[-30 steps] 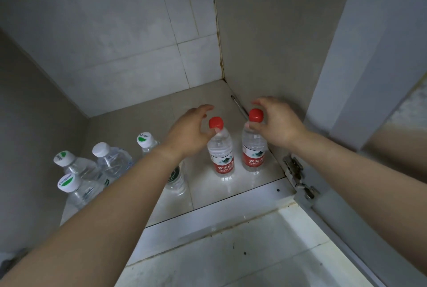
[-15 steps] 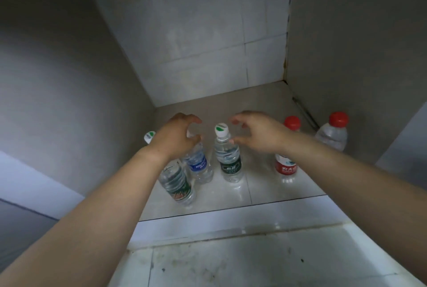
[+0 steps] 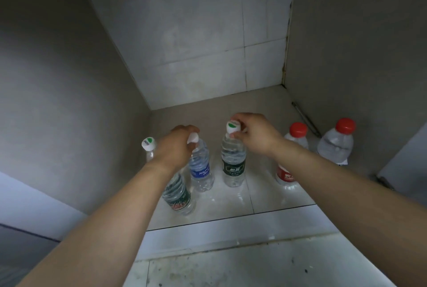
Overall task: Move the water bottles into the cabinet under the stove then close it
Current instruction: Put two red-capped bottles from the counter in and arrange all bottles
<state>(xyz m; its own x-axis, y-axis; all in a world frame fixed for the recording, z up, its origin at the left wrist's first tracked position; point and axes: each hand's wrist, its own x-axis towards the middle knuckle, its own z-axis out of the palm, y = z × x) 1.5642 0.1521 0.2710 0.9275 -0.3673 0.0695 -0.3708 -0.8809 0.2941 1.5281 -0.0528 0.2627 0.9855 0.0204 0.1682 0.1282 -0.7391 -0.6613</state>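
You are looking into a tiled cabinet floor (image 3: 261, 111) whose back half is lying open. Five clear plastic bottles are crowding the front: a green-capped one (image 3: 175, 192), a blue-labelled one (image 3: 200, 171), a dark-labelled one (image 3: 233, 166) and two red-capped ones (image 3: 298, 138) (image 3: 336, 143) rightward.

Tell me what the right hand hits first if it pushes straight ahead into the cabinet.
Probably nothing before the tiled back wall; the right hand, gripping the green-label bottle by its cap, has bare floor beyond, though depth is uncertain.
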